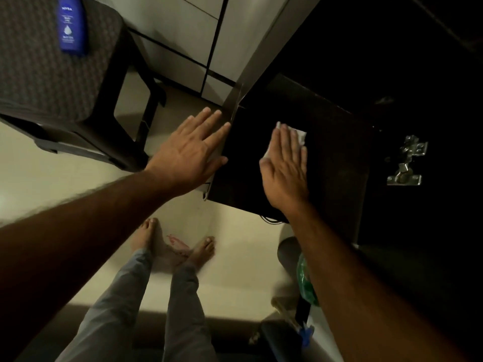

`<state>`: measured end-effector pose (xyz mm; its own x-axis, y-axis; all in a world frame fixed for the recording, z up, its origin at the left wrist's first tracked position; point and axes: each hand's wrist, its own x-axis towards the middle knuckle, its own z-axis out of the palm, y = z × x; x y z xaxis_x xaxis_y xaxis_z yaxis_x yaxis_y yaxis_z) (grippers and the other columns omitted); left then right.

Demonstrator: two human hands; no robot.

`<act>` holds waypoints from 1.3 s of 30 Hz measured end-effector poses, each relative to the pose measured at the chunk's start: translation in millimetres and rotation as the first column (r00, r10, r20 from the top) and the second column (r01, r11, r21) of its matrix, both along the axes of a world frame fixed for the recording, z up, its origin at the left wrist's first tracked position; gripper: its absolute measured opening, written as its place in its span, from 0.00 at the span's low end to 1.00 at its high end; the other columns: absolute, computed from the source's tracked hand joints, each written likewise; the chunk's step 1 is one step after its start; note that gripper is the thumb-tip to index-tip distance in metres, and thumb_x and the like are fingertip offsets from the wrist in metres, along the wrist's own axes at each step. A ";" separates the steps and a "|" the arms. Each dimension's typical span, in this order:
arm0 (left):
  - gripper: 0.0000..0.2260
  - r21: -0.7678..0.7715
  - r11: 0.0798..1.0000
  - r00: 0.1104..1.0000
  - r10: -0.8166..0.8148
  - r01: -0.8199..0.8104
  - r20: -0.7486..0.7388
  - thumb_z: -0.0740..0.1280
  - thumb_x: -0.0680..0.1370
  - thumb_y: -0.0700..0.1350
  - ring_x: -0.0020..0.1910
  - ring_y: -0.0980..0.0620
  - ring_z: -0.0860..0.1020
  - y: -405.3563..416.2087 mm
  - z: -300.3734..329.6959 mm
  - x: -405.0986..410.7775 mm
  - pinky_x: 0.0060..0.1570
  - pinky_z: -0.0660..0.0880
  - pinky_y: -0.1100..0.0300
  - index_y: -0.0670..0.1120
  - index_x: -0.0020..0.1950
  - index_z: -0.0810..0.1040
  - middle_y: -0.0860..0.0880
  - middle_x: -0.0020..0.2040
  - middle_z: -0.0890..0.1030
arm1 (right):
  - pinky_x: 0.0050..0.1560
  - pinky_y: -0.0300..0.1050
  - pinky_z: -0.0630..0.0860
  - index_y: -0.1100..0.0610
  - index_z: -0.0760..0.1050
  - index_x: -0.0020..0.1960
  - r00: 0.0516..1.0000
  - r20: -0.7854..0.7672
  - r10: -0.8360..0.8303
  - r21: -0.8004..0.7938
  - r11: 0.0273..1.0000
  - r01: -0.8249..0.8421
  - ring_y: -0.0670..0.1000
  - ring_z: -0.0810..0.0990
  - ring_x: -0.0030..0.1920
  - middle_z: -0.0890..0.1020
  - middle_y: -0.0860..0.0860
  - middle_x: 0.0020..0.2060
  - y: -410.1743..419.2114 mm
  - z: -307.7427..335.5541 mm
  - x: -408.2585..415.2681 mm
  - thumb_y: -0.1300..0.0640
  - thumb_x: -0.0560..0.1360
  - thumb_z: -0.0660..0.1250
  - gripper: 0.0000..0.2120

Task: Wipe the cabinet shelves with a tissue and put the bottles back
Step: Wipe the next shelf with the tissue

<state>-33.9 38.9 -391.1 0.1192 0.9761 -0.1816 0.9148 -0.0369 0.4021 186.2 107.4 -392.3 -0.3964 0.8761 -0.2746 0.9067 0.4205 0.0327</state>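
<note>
The dark cabinet shelf [300, 178] fills the right of the view, running away from the person into an unlit interior where nothing can be made out. Its pale side panel [236, 105] stands along the shelf's left edge, and the left hand [192, 150] lies flat against that panel, fingers [209, 118] straight and spread, grasping nothing. The right hand [286, 168] is the one over the shelf, palm down, fingers together and extended, pressing the white tissue [299, 135] onto the board. The tissue shows just past the fingertips, so unwiped board lies ahead and to the right. A blue bottle [71, 24] lies well apart on the brown stool [52, 82], nearer the left hand.
</note>
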 end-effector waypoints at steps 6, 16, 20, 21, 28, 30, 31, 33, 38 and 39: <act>0.29 0.026 0.999 0.999 0.040 -0.040 0.010 0.50 0.80 0.60 0.78 0.49 0.41 5.4 -8.0 15.1 0.75 0.41 0.54 0.53 0.75 0.40 0.47 0.79 0.44 | 0.78 0.55 0.41 0.60 0.47 0.79 1.000 -0.010 -0.028 0.022 0.999 0.028 0.53 0.39 0.79 0.44 0.56 0.79 68.6 0.7 -57.8 0.50 0.82 0.47 0.29; 0.29 0.023 0.996 0.995 0.090 -0.091 0.034 0.49 0.79 0.60 0.78 0.48 0.43 11.5 -5.8 20.8 0.74 0.42 0.54 0.52 0.76 0.42 0.46 0.80 0.46 | 0.78 0.56 0.41 0.54 0.40 0.80 0.988 -0.090 0.128 -0.024 0.991 -0.130 0.50 0.38 0.78 0.41 0.51 0.79 89.5 -1.3 -30.8 0.50 0.76 0.46 0.33; 0.30 0.028 0.992 0.992 0.120 -0.121 0.040 0.51 0.79 0.59 0.78 0.47 0.46 12.8 -3.5 21.5 0.75 0.44 0.52 0.50 0.77 0.45 0.45 0.80 0.50 | 0.77 0.57 0.40 0.60 0.72 0.67 0.998 0.005 0.060 0.044 0.997 -0.060 0.53 0.44 0.79 0.57 0.56 0.78 90.0 -7.0 -62.9 0.50 0.77 0.44 0.28; 0.30 0.027 0.992 0.991 0.124 -0.125 0.041 0.51 0.79 0.59 0.78 0.47 0.46 12.9 -2.8 22.0 0.75 0.45 0.52 0.50 0.77 0.46 0.44 0.80 0.50 | 0.77 0.57 0.40 0.58 0.76 0.62 0.996 -0.012 0.086 0.004 0.996 -0.086 0.53 0.51 0.78 0.67 0.57 0.73 85.5 -5.9 -65.8 0.51 0.77 0.44 0.27; 0.29 0.057 0.992 0.992 0.111 -0.114 0.053 0.46 0.79 0.62 0.78 0.47 0.48 14.5 -3.7 28.2 0.74 0.46 0.52 0.50 0.77 0.48 0.44 0.79 0.52 | 0.77 0.56 0.40 0.57 0.60 0.77 0.960 -0.076 0.270 -0.006 0.962 -0.271 0.50 0.56 0.77 0.69 0.54 0.73 92.3 -7.0 -53.8 0.48 0.74 0.34 0.36; 0.30 0.068 0.993 0.994 0.094 -0.098 0.056 0.45 0.78 0.62 0.78 0.46 0.49 15.4 -5.4 30.7 0.74 0.48 0.51 0.49 0.77 0.51 0.43 0.79 0.54 | 0.77 0.57 0.41 0.58 0.62 0.76 0.961 -0.043 0.272 -0.004 0.962 -0.273 0.51 0.56 0.77 0.69 0.55 0.73 99.4 -7.0 -45.7 0.50 0.78 0.41 0.30; 0.31 0.069 0.993 0.995 0.087 -0.091 0.055 0.45 0.78 0.62 0.78 0.46 0.50 15.0 -6.3 32.1 0.74 0.49 0.51 0.49 0.77 0.51 0.43 0.78 0.55 | 0.77 0.58 0.42 0.58 0.65 0.74 0.959 -0.018 0.283 0.010 0.959 -0.283 0.52 0.55 0.78 0.68 0.55 0.73 102.1 -7.5 -41.9 0.50 0.76 0.40 0.31; 0.30 0.073 0.994 0.996 0.076 -0.080 0.048 0.45 0.78 0.61 0.78 0.45 0.51 15.4 -7.2 37.0 0.74 0.50 0.49 0.49 0.77 0.51 0.43 0.78 0.55 | 0.76 0.60 0.42 0.57 0.65 0.74 0.957 0.005 0.291 0.037 0.956 -0.291 0.52 0.47 0.79 0.60 0.53 0.77 109.8 -10.3 -30.0 0.49 0.70 0.36 0.37; 0.30 0.080 0.994 0.996 0.070 -0.075 0.062 0.45 0.78 0.62 0.78 0.45 0.51 19.0 -5.7 48.9 0.74 0.49 0.50 0.47 0.77 0.53 0.43 0.78 0.56 | 0.76 0.55 0.37 0.52 0.43 0.80 0.981 -0.130 0.142 0.008 0.990 -0.142 0.45 0.38 0.78 0.45 0.47 0.80 111.6 -6.2 21.9 0.50 0.74 0.40 0.34; 0.30 0.083 0.993 0.995 0.074 -0.080 0.069 0.45 0.78 0.62 0.78 0.45 0.51 19.8 -4.9 50.4 0.74 0.49 0.50 0.48 0.77 0.53 0.43 0.78 0.56 | 0.77 0.55 0.37 0.52 0.40 0.80 0.984 -0.159 0.081 -0.003 0.997 -0.082 0.44 0.38 0.78 0.43 0.46 0.79 110.7 -4.6 36.5 0.51 0.76 0.42 0.33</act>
